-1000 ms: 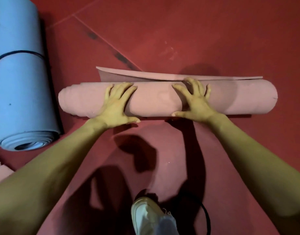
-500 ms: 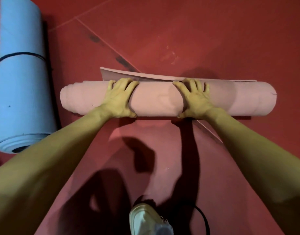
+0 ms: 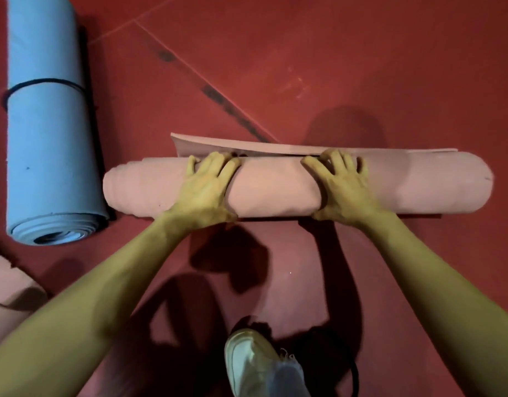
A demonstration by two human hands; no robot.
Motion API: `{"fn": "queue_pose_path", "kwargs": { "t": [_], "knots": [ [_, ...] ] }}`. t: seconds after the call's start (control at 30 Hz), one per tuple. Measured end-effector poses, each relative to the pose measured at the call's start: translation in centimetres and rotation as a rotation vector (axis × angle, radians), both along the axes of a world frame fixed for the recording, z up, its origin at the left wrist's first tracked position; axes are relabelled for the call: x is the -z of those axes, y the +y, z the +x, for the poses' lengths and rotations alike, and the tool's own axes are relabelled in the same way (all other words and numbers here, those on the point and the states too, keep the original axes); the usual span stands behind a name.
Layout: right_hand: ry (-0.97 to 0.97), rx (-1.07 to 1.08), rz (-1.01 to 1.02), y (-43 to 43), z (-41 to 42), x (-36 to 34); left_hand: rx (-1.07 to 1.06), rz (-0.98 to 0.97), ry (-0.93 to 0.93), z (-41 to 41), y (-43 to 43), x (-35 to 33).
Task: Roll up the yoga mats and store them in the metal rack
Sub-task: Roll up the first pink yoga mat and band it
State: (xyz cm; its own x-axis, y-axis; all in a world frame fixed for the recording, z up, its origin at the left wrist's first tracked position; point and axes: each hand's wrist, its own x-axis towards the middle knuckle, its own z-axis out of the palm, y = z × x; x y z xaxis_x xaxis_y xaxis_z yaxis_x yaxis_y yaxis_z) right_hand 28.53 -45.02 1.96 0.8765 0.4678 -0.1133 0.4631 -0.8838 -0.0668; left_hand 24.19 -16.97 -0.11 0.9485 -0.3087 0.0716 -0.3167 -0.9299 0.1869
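1. The pink mat (image 3: 275,190) lay crosswise on the red floor (image 3: 361,67) as a nearly finished roll. Its loose flap (image 3: 247,146) stuck out along the far side.
2. The left hand (image 3: 204,193) gripped the roll left of its middle, with fingers (image 3: 215,163) spread and curved over the top and the thumb on the near side.
3. The right hand (image 3: 341,190) held it likewise right of the middle, fingertips at the crease below the flap.
4. A blue mat (image 3: 46,144), rolled and bound by a black band (image 3: 46,82), lay apart on the left.
5. A white shoe (image 3: 252,362) stood nearest the camera.
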Motion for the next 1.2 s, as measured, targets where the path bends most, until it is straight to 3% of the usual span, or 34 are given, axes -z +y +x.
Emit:
{"fn": "queue_pose_path", "kwargs": {
  "t": [0.13, 0.37, 0.5, 0.63, 0.77, 0.87, 1.0, 1.2],
  "knots": [
    [-0.077, -0.015, 0.024, -1.1, -4.0, 0.6, 0.016, -0.006, 0.006, -3.8, -0.4, 0.5],
    [0.022, -0.003, 0.113, -2.8, -8.7, 0.7, 0.051, -0.006, 0.081, -7.2, -0.6, 0.5],
    [0.065, 0.054, 0.337, -3.2, -8.6, 1.0, 0.075, -0.302, 0.149, -5.0, 0.3, -0.2],
    [-0.003, 0.283, 0.569, -2.3, -7.4, 1.7, -0.010, -0.581, 0.003, -2.8, 0.7, 0.3],
    [0.041, 0.262, 0.497, -1.6, -4.5, 1.7, -0.065, -0.405, -0.179, -2.9, -1.9, 2.1],
    [0.076, 0.111, 0.343, -2.1, -2.7, 1.1, -0.091, -0.396, -0.133, -2.2, -2.3, 1.8],
    [0.103, 0.003, 0.058, -1.7, 0.0, 0.5, 0.048, -0.097, -0.010, 0.2, -1.3, 0.7],
    [0.164, 0.045, -0.023, -0.4, 3.5, -0.5, 0.097, 0.131, 0.073, 3.9, -0.3, -0.3]
  ]
}}
